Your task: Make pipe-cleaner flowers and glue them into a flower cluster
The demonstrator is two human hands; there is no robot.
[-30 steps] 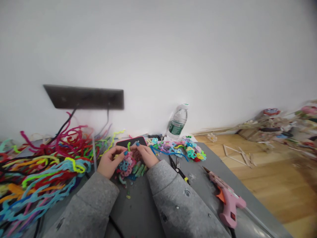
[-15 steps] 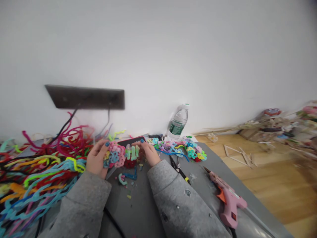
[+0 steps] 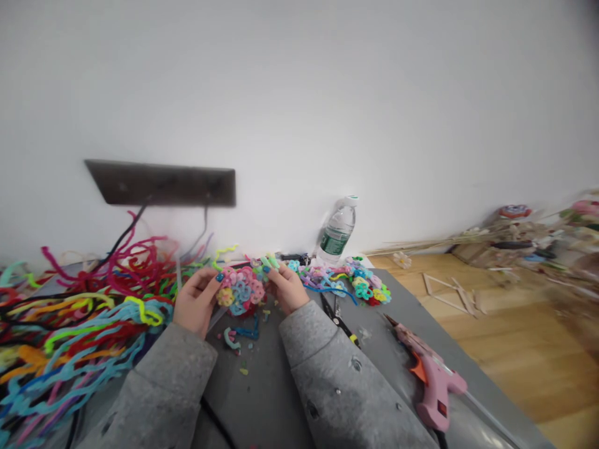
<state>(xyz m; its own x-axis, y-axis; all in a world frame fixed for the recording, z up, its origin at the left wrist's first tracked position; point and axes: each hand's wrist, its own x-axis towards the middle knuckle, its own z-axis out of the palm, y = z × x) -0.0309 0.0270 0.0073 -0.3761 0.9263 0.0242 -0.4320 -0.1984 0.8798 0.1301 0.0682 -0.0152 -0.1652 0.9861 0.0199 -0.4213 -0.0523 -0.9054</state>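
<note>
Between my two hands is a cluster of pipe-cleaner flowers point(image 3: 241, 291) in pink, yellow and light blue, held just above the grey table. My left hand point(image 3: 195, 302) pinches its left edge between thumb and fingers. On the other side, my right hand point(image 3: 287, 289) has its fingertips closed on the cluster's right edge, where pale green loops point(image 3: 269, 262) stick up. Dark red loops show partly beneath the cluster. Short blue pipe-cleaner scraps point(image 3: 248, 329) and small cut bits lie on the table just below.
Loose pipe cleaners point(image 3: 93, 337) pile up on the left. More fuzzy flowers point(image 3: 369, 287) lie right of my hands, near a water bottle point(image 3: 337, 231). Black-handled scissors point(image 3: 344, 327) and a pink glue gun point(image 3: 435, 380) rest on the right of the grey table point(image 3: 262, 399).
My left hand and the flower cluster have shifted right, closer to my right hand. The cluster has turned, and its pale green loops now point upward by my right fingertips.
</note>
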